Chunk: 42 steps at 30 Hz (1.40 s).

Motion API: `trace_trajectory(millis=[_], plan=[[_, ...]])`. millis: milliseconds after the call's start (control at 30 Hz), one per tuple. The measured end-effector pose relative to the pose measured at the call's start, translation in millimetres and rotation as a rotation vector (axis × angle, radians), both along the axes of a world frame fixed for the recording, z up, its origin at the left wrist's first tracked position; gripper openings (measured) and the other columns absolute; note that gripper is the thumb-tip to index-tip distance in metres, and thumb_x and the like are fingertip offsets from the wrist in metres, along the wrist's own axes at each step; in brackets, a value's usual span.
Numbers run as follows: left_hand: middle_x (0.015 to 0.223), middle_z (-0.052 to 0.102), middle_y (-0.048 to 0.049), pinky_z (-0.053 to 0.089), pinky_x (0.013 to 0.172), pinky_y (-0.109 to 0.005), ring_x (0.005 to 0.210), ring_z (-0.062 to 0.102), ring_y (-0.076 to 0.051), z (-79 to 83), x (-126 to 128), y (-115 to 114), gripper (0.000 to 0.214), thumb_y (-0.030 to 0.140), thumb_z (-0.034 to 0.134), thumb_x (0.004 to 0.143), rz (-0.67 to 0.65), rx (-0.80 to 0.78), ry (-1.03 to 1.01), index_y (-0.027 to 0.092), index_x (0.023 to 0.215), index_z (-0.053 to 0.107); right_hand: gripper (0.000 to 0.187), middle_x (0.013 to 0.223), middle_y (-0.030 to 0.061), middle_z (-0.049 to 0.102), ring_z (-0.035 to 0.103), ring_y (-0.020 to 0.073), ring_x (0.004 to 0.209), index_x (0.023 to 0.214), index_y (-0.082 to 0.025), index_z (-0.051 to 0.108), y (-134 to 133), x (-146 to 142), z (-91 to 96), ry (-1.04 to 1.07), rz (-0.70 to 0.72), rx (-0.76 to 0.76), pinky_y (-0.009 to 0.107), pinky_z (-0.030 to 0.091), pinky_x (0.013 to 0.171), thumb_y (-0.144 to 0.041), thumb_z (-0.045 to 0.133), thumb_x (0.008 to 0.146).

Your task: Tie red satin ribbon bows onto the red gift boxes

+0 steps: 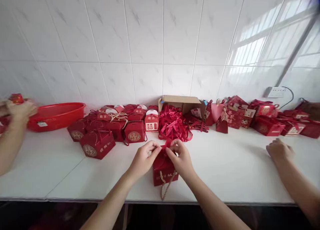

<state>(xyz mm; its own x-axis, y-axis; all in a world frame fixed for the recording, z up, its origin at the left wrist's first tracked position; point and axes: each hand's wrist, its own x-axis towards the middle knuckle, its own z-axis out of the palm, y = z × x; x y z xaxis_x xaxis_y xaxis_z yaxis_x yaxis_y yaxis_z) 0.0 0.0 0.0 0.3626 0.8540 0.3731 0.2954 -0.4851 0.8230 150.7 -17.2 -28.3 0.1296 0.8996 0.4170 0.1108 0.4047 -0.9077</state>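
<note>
Ribbon (168, 143) half hidden by fingers (156, 151), red box (158, 168) partly covered, lettering (158, 178) unclear

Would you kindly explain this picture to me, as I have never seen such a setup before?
There is no machine here: the single picture comes from a camera worn on a person's head, looking forward and down. The wearer's bare left hand and right hand pinch a red ribbon at the top of a small red box. A twisted cord hangs down its front. The box stands on a white table. Beyond it lies a heap of ribbons. To the left are more boxes and a red basin; to the right, red packages. The hands at the far left and far right belong to other people.
</note>
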Motion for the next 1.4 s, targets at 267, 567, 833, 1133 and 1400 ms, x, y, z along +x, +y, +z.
trace_trajectory(millis=[267, 567, 833, 1133, 1400], plan=[[0.082, 0.066, -0.0014, 0.049, 0.079, -0.028, 0.082, 0.064, -0.016, -10.3, -2.0, 2.7, 0.003, 0.018, 0.057, 0.081, 0.066, 0.149, 0.008, 0.018, 0.081, 0.059, 0.008, 0.069, 0.0003, 0.062, 0.055, 0.0149, 0.064, 0.088, -0.019, 0.055, -6.9, 0.2, 1.2, -0.19, -0.065, 0.104, 0.028, 0.044, 0.063, -0.025, 0.051, 0.084], [0.082, 0.068, -0.0006, 0.049, 0.077, -0.026, 0.08, 0.065, -0.014, -16.1, 7.7, 0.7, 0.01, 0.011, 0.052, 0.081, 0.132, 0.272, 0.008, 0.019, 0.077, 0.056, 0.018, 0.088, 0.0099, 0.058, 0.058, 0.0201, 0.08, 0.083, -0.018, 0.074, -8.7, 3.7, -3.1, -0.385, -0.246, 0.23, 0.036, 0.051, 0.075, -0.019, 0.056, 0.083], [0.08, 0.067, -0.0008, 0.049, 0.075, -0.027, 0.079, 0.064, -0.015, -13.8, 11.6, 1.7, 0.007, 0.015, 0.053, 0.083, 0.133, 0.26, 0.047, 0.019, 0.079, 0.057, 0.019, 0.131, 0.0125, 0.05, 0.046, 0.0293, 0.123, 0.075, -0.018, 0.072, -4.1, 18.3, 14.9, -0.282, 0.007, -0.248, 0.044, 0.036, 0.1, -0.03, 0.059, 0.082], [0.094, 0.064, -0.004, 0.051, 0.089, -0.033, 0.097, 0.062, -0.017, -19.0, 14.0, 8.9, 0.014, 0.025, 0.06, 0.081, 0.119, 0.206, -0.18, 0.02, 0.093, 0.054, 0.04, 0.139, 0.0121, 0.046, 0.035, 0.0283, 0.134, 0.066, -0.017, 0.068, -4.5, 20.6, 15.9, 0.007, 0.187, -0.32, 0.037, 0.035, 0.098, -0.055, 0.062, 0.075], [0.085, 0.071, -0.0053, 0.053, 0.08, -0.033, 0.08, 0.066, -0.019, -8.5, 8.1, 3.2, 0.012, 0.023, 0.065, 0.076, 0.123, 0.128, 0.092, 0.02, 0.082, 0.074, 0.042, 0.105, 0.0096, 0.069, 0.049, 0.0264, 0.121, 0.066, -0.018, 0.07, -18.5, 26.2, 32.6, -0.212, 0.157, -0.325, 0.035, 0.038, 0.096, -0.049, 0.049, 0.085]])
